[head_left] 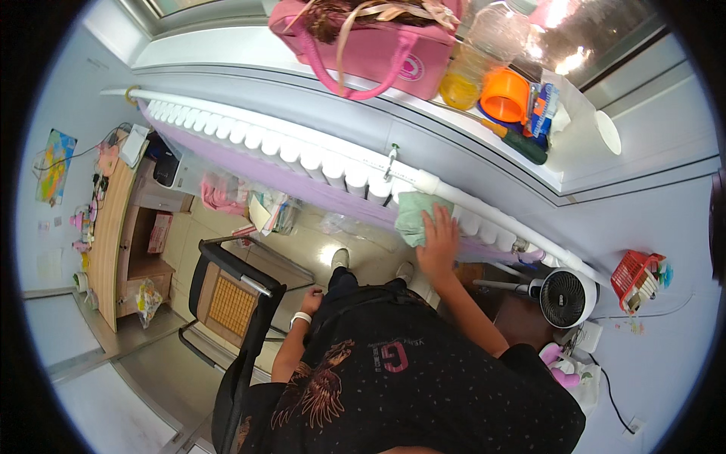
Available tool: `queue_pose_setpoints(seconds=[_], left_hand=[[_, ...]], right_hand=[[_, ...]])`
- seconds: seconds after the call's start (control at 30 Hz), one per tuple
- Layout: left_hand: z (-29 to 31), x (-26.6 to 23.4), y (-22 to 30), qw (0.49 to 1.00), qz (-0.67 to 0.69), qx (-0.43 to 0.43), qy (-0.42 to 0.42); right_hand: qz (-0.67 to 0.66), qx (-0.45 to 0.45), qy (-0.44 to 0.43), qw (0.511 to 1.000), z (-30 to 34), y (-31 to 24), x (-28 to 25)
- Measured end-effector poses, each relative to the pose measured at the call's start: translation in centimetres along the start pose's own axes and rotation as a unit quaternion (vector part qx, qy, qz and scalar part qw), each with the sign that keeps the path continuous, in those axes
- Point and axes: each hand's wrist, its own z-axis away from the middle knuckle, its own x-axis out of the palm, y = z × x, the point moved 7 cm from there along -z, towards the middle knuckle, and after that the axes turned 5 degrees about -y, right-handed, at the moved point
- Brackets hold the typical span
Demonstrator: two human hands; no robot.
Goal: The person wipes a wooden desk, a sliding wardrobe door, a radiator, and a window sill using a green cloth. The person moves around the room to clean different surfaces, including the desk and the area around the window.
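Note:
My right hand [439, 246] rests on a folded pale green cloth [414, 217], pressing it against the top of a white radiator [333, 172]. Its fingers lie over the cloth's right part. Under the cloth runs the white pipe [484, 203] along the radiator's upper edge, and a lilac sheet [249, 168] covers the radiator's front. My left hand [311, 300] hangs low by my side, beside the black-framed chair, a white band on its wrist. Its fingers look loosely curled, and nothing shows in them.
Above the radiator, the windowsill holds a pink bag [378, 57], a plastic bottle [491, 45], an orange cup [505, 96] and a white paper cup [590, 140]. A chair [227, 303] stands left, a black-and-white fan [566, 297] right. A wooden desk [113, 234] lines the left wall.

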Motion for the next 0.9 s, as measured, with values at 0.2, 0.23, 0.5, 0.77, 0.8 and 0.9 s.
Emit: queue_pose_setpoints(seconds=[0.2,0.23,0.5,0.77,0.8,0.9], left_hand=[[1.6,-1.7,-2.0,0.999,0.029,-0.017,0.025],[2.0,-1.7,-1.4,0.999,0.034,-0.017,0.021],[0.4,-1.5,-2.3,0.998,0.008,-0.038,-0.045],[-6.3,2.6,4.1,0.972,-0.178,0.078,-0.132],[-7.2,3.7,5.2,0.959,-0.191,0.116,-0.175],[-6.4,6.9,8.8,0.968,-0.142,-0.029,-0.206]], right_hand=[[-0.072,-0.104,-0.029,0.992,-4.6,-8.0,6.9],[-0.026,-0.165,-0.035,0.985,-4.8,-8.7,7.8],[0.133,-0.218,-0.071,0.964,-0.4,1.0,3.2],[0.151,0.210,0.041,0.965,12.5,20.9,-9.0],[0.089,0.187,0.099,0.973,13.5,21.6,-7.8],[0.004,0.170,0.179,0.969,9.7,16.5,-5.1]])
